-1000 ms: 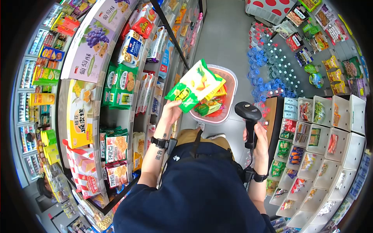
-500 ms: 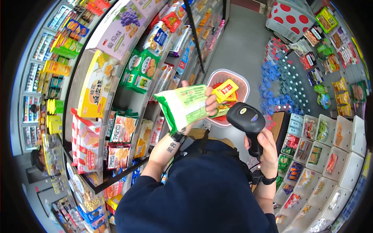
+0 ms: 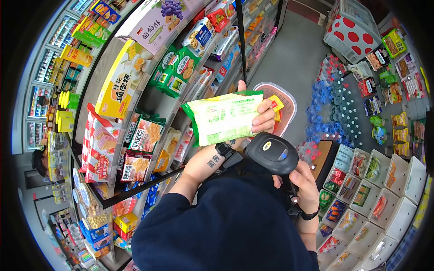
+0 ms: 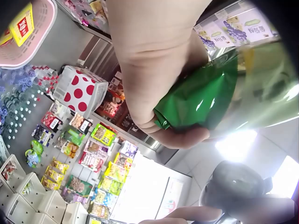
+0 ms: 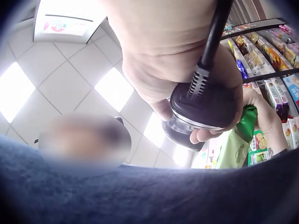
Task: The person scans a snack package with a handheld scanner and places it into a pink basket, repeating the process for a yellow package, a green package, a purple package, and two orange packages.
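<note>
My left hand (image 3: 264, 116) grips a green and pale-yellow snack bag (image 3: 221, 117) by its right end, fingers over the edge. The small print on the bag's back faces up. In the left wrist view, thumb and fingers pinch the bag's crimped green end (image 4: 201, 100). My right hand (image 3: 305, 184) holds a black barcode scanner (image 3: 272, 153) round its handle. The scanner's head is just below the bag's lower right corner in the head view. In the right wrist view, a cable (image 5: 216, 37) runs from the handle's base, and the bag (image 5: 233, 148) is beyond it.
Behind the bag stands a pink basket (image 3: 293, 105) with a yellow packet (image 3: 275, 103) in it. Snack shelves (image 3: 151, 108) rise close on my left. To the right are white bins (image 3: 384, 203) of small packets and rows of bottles (image 3: 332, 106) on the floor.
My left hand has turned the bag from its picture front to its printed back and raised it away from over the basket. My right hand has brought the scanner up and left, close to the bag.
</note>
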{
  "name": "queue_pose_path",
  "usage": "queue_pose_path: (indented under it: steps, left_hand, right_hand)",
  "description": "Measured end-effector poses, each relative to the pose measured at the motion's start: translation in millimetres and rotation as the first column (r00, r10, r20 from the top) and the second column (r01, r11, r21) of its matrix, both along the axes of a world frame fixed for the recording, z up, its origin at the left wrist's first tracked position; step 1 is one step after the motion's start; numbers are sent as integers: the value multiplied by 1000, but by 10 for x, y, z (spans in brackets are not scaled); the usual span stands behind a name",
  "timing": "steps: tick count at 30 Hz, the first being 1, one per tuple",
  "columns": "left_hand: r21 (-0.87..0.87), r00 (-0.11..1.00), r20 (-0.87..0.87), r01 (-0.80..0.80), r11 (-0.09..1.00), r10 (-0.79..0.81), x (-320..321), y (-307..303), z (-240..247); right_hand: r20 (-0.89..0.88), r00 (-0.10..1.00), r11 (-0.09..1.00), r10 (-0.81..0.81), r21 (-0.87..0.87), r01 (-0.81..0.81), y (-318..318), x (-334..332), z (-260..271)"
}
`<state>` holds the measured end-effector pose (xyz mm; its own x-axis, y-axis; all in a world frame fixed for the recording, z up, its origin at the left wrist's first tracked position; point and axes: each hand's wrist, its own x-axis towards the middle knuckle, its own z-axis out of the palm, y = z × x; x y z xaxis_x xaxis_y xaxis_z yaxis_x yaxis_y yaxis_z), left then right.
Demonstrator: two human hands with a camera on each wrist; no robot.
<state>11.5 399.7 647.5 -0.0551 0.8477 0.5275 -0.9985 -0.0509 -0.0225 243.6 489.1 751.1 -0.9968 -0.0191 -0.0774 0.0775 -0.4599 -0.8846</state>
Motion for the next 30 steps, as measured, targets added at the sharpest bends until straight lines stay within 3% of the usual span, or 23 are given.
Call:
queue_pose_path:
  steps: [7,15,30]
  left_hand:
    - [82,1000,-1,-6,997,6,-6,67,63]
    - [-94,977,-53,-210,973,205,38,-32,195]
    - [-174,975,-110,-211,962,194,74,-128,257]
  right_hand:
    - [-14,1000,999,7,38,-6,30,-15,4]
    - [80,993,997,-82,13,81,4,1,-29]
    - [128,980,988,-154,12,154,-58,-7,-27]
